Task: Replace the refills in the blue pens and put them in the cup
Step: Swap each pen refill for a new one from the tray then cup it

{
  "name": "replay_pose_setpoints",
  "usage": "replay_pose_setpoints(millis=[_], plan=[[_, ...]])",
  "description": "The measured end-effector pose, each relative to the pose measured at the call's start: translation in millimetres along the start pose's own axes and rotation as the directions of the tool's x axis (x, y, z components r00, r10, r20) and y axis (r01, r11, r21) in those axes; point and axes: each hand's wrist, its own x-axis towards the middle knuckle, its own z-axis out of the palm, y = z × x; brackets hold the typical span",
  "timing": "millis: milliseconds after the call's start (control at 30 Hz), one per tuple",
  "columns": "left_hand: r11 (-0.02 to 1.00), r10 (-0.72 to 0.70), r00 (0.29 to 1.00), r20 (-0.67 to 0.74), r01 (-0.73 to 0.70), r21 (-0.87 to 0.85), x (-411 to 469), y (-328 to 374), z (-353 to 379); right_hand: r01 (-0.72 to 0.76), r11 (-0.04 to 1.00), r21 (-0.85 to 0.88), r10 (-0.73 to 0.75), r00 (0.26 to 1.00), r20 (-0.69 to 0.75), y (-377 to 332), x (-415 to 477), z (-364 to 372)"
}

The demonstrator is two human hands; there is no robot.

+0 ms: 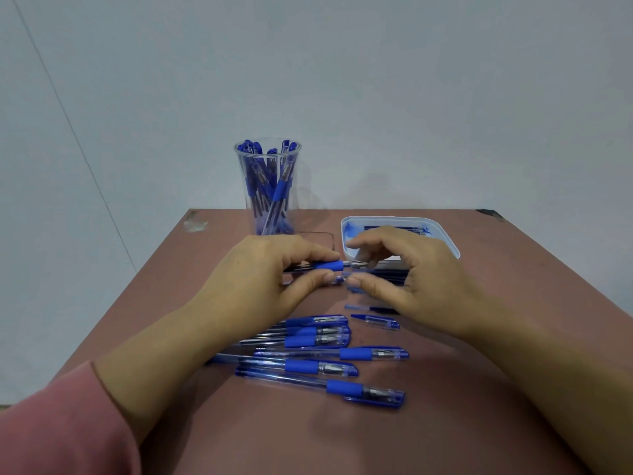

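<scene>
We face a plain, pale grey-blue wall (376, 97) with no markings. A thin straight seam (69, 121) runs diagonally down its left part. Against the wall stands a table (531, 269) with a flat, matte, reddish-brown top. We note a pale scuffed patch (195, 223) near its far left corner, and the far right corner (489, 214) shows dark chipping. We find the lighting soft and even, with a cool cast and only faint shadows.
</scene>
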Motion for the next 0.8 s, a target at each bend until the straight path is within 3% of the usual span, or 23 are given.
replay_pose_setpoints(millis=[800], plan=[[0.999,0.035,0.999,-0.007,-0.035,0.006,0.4,-1.5,1.0,-0.001,1.0,-0.03,0.001,1.0,0.009,-0.3,0.9,1.9]])
